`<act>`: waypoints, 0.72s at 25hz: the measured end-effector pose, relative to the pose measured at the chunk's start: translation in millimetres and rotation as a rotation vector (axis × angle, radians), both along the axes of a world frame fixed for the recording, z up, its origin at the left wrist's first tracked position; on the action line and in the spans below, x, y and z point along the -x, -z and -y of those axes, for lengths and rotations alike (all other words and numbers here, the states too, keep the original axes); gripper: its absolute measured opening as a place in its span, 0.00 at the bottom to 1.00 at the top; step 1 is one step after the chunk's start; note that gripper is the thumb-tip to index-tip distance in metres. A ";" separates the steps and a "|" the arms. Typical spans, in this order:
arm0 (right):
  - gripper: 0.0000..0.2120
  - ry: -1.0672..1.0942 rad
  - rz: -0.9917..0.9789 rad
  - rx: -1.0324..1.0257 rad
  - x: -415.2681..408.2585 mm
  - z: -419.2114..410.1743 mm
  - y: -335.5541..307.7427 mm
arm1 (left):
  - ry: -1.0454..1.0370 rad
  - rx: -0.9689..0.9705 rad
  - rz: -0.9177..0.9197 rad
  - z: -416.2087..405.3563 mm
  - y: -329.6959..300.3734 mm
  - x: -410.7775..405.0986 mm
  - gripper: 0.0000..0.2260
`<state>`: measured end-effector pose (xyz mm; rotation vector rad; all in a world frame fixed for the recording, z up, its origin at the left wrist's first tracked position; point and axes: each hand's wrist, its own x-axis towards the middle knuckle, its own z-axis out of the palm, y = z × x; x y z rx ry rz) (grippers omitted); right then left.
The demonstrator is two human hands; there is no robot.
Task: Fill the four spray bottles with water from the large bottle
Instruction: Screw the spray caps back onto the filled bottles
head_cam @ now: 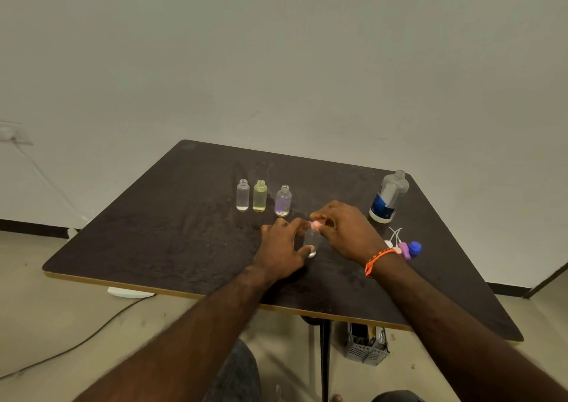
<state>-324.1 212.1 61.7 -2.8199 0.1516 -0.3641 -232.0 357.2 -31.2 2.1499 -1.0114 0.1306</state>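
Three small uncapped spray bottles stand in a row on the dark table [184, 217]: a clear one [242, 195], a yellowish one [260, 196] and a purplish one [283, 201]. A fourth small clear bottle [311, 241] stands nearer me, gripped by my left hand [284, 252]. My right hand [344, 229] pinches the pink spray cap [317, 224] on that bottle's neck. The large water bottle [388, 197], uncapped with a blue label, stands at the right.
Loose spray caps with white dip tubes [405, 248], purple and white among them, and a blue cap [415, 248] lie right of my right wrist. A grey crate [365, 346] sits on the floor under the table. A cable runs along the floor at left.
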 end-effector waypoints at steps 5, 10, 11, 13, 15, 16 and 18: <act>0.14 0.063 -0.095 0.089 -12.7 -0.2 -4.2 | -0.015 -0.004 -0.001 1.4 0.6 0.0 0.22; 0.13 0.043 -0.109 0.150 -14.1 -4.5 -5.0 | -0.037 0.004 -0.015 3.1 1.3 0.0 0.23; 0.13 0.027 -0.114 0.144 -14.0 -6.5 -5.4 | -0.039 0.009 -0.014 3.2 0.9 -0.2 0.23; 0.11 0.040 -0.136 0.146 -17.1 -7.8 -6.9 | -0.039 0.023 -0.017 5.4 0.1 -1.3 0.22; 0.12 0.098 -0.160 0.157 -22.2 -6.2 -8.0 | -0.038 0.066 -0.077 7.6 0.2 -3.4 0.19; 0.13 0.135 -0.171 0.140 -24.1 -5.7 -8.5 | -0.034 0.085 -0.112 8.5 0.1 -4.9 0.19; 0.19 0.207 -0.175 0.091 -25.4 -5.6 -8.6 | -0.007 0.103 -0.154 10.9 2.0 -8.4 0.21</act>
